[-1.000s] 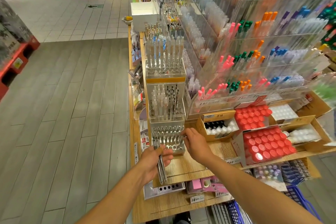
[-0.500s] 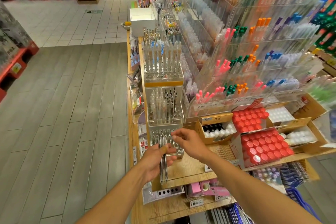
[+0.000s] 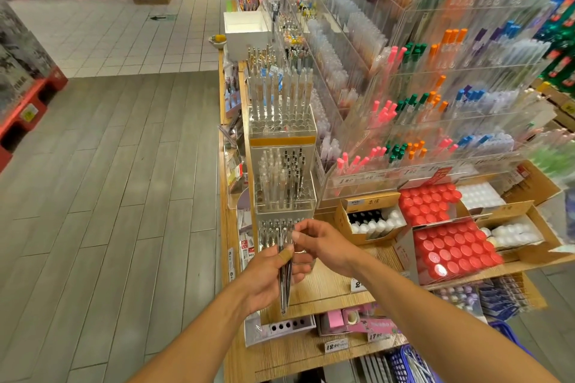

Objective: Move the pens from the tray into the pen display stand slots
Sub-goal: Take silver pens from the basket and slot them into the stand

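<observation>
Right now my left hand [image 3: 269, 274] grips a small bundle of pens [image 3: 284, 277], its fingers [image 3: 300, 269] curled round the barrels and the thumb, which wears a tan plaster, pressed across them. The pens stand nearly upright, tips pointing down toward the wooden worktop [image 3: 326, 289]. My right hand [image 3: 326, 246] sits just beside the top of the bundle, its thumb and forefinger drawn close together at the upper ends of the pens; I cannot tell whether they already pinch one of them.

Directly behind both hands stands the clear pen display stand [image 3: 281, 183], built in three steps. Its lowest step [image 3: 273, 232] holds a row of silvery pens and is touching or nearly touching my fingertips. The middle step carries pale and dark pens; the top step, above an orange band, has tall white ones.

To the right lie cardboard boxes with red caps [image 3: 448, 250] and white caps [image 3: 510, 233], and further back are slanted clear racks [image 3: 435, 102] of pink, green, orange and blue pens. A grey block with round holes [image 3: 287, 325] rests on the lower shelf beneath my left wrist.
</observation>
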Demonstrator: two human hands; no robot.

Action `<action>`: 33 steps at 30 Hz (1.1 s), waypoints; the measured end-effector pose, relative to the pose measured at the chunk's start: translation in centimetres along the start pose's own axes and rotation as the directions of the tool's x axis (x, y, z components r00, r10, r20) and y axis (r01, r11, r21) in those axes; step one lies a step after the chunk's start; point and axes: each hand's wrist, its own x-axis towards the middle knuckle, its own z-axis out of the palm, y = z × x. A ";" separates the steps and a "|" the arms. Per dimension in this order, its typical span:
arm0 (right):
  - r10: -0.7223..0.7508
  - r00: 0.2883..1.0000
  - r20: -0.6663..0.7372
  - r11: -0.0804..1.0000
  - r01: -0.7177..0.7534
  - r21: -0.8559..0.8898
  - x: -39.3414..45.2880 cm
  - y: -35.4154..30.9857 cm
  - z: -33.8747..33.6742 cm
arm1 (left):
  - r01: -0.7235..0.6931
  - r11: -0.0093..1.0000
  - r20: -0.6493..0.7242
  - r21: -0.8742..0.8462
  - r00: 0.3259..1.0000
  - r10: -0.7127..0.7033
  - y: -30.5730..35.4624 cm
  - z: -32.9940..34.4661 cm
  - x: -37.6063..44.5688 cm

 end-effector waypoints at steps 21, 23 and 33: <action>-0.418 0.862 -0.285 0.747 0.148 -0.648 0.9 2.4 -3.0 | -0.059 0.981 -0.232 0.186 0.967 0.102 -1.8 -1.5 0.4; -0.419 0.867 -0.269 0.714 0.132 -0.688 1.2 3.1 -2.8 | -0.071 0.982 -0.238 0.177 0.965 0.113 -1.7 -1.6 0.6; -0.495 0.855 -0.155 0.485 0.124 -0.866 2.8 4.2 -2.9 | -0.143 0.848 -0.239 0.510 0.924 0.300 -1.2 -1.4 1.0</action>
